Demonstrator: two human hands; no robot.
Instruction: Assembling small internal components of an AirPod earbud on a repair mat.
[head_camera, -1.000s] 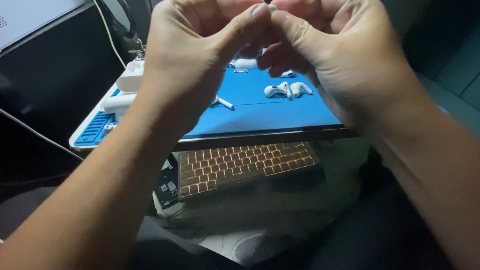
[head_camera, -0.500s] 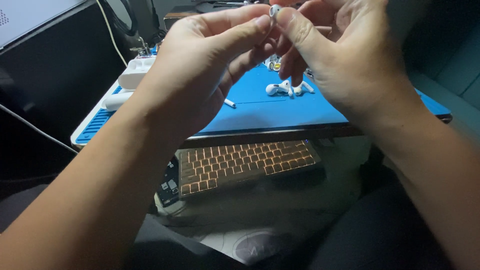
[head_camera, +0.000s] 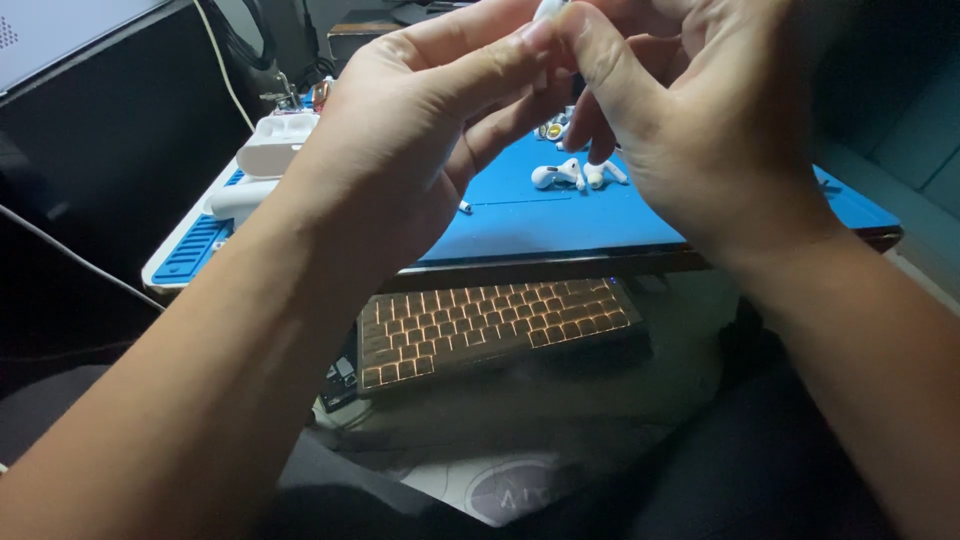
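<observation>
My left hand (head_camera: 415, 140) and my right hand (head_camera: 690, 120) are raised together above a blue work mat (head_camera: 560, 220). Between their fingertips they pinch a small white earbud part (head_camera: 546, 10) at the top edge of the view; most of it is hidden by my fingers. Two white earbuds (head_camera: 575, 175) lie on the mat below my hands. A white earbud case (head_camera: 275, 145) stands open at the mat's left end.
A backlit keyboard (head_camera: 490, 325) sits on a lower shelf under the mat's front edge. A thin white stick (head_camera: 464, 207) lies on the mat. A dark monitor (head_camera: 90, 120) and a white cable (head_camera: 225, 70) stand at the left. Small round parts (head_camera: 552, 128) lie behind the earbuds.
Both hands have risen toward the top of the view with the white part still pinched between them. More of the mat and the earbuds beneath them now shows.
</observation>
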